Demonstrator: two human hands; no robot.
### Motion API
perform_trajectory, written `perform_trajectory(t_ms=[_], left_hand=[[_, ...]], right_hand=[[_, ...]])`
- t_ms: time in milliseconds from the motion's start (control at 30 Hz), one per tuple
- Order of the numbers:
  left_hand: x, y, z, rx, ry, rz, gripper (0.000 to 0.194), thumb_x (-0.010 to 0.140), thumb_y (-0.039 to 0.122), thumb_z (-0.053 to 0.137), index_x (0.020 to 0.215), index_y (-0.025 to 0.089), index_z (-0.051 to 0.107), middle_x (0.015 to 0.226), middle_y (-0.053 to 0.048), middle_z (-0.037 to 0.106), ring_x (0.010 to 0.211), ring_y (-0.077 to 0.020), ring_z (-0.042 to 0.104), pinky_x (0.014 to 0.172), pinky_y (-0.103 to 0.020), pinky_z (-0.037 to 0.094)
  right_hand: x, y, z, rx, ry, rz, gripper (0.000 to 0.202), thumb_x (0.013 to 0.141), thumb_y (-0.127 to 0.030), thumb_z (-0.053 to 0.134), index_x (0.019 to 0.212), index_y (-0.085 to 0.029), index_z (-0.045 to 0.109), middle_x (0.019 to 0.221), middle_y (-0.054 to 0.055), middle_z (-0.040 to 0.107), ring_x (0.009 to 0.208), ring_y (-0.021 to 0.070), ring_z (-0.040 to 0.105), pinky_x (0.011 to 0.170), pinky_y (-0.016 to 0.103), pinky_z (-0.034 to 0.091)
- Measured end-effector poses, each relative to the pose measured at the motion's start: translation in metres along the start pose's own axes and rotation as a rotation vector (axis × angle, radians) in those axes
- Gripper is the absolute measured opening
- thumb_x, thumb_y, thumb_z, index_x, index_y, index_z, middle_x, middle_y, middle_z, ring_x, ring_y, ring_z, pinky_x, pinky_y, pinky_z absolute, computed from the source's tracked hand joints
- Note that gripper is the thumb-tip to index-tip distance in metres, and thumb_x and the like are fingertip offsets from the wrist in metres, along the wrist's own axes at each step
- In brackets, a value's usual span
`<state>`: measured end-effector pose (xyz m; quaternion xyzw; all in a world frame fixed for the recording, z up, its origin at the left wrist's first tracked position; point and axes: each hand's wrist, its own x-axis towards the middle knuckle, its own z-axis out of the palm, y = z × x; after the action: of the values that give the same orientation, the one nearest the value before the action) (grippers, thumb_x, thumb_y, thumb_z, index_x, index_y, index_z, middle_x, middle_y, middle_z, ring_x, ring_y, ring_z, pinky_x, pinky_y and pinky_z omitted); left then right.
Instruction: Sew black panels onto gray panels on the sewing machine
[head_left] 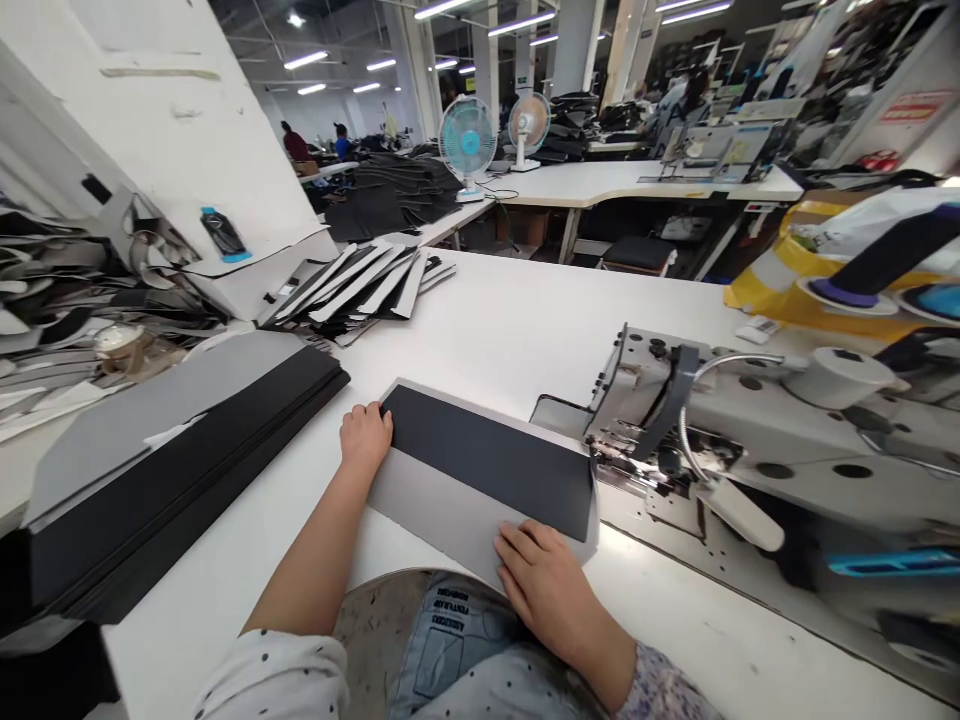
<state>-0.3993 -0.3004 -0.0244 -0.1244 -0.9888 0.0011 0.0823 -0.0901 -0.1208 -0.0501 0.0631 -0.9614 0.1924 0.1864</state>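
A light grey fabric panel (442,510) with a black strip (487,450) laid along it rests on the white table in front of me. Its right end reaches the needle area of the sewing machine (652,465). My left hand (366,435) is closed on the panel's left end, with curled fingers at the corner of the black strip. Lying flat on the grey part near the front edge is my right hand (540,570), its fingers stretched out. What is under that palm is hidden.
To the left lies a stack of grey and black panels (202,450). Behind it is a heap of cut strips (367,285). Thread spools (855,280) and a yellow bag (772,260) stand at the right. Two fans (469,140) are further back.
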Motion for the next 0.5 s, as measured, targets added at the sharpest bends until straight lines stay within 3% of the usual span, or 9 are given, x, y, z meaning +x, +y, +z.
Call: perform_trajectory(t_ms=[100, 267, 367, 500], left_hand=[[-0.025, 0.041, 0.007, -0.006, 0.036, 0.288, 0.052, 0.094, 0.041, 0.032, 0.139, 0.018, 0.045, 0.139, -0.016, 0.047, 0.128, -0.0348, 0.041, 0.103, -0.051, 0.035], [-0.092, 0.153, 0.007, -0.172, 0.004, 0.904, 0.05, 0.095, 0.041, 0.036, 0.142, 0.027, 0.041, 0.15, -0.006, 0.038, 0.139, -0.0282, 0.03, 0.114, -0.05, 0.025], [-0.118, 0.197, 0.004, -0.235, -0.018, 1.042, 0.049, 0.095, 0.04, 0.037, 0.141, 0.024, 0.043, 0.149, -0.006, 0.039, 0.138, -0.0275, 0.032, 0.114, -0.048, 0.028], [-0.121, 0.209, 0.002, -0.256, -0.022, 1.072, 0.049, 0.096, 0.04, 0.036, 0.141, 0.022, 0.042, 0.149, -0.006, 0.039, 0.139, -0.0284, 0.03, 0.114, -0.048, 0.027]], right_hand=[[0.004, -0.004, -0.006, -0.006, -0.086, 0.028, 0.025, 0.091, -0.023, 0.052, 0.115, -0.018, 0.059, 0.104, 0.009, 0.062, 0.096, 0.0228, 0.054, 0.089, 0.039, 0.045], [0.005, 0.001, -0.017, 0.001, -0.155, 0.024, 0.022, 0.091, -0.028, 0.053, 0.108, -0.017, 0.061, 0.088, 0.007, 0.06, 0.086, 0.0212, 0.054, 0.083, 0.036, 0.046], [0.001, 0.032, -0.032, 0.08, -0.043, 0.078, 0.02, 0.094, -0.027, 0.048, 0.103, -0.02, 0.064, 0.091, 0.006, 0.063, 0.089, 0.0182, 0.056, 0.084, 0.031, 0.045], [-0.005, 0.097, -0.048, -0.136, 0.191, 0.467, 0.027, 0.095, -0.02, 0.042, 0.104, -0.016, 0.067, 0.092, 0.009, 0.066, 0.086, 0.0201, 0.059, 0.081, 0.032, 0.047]])
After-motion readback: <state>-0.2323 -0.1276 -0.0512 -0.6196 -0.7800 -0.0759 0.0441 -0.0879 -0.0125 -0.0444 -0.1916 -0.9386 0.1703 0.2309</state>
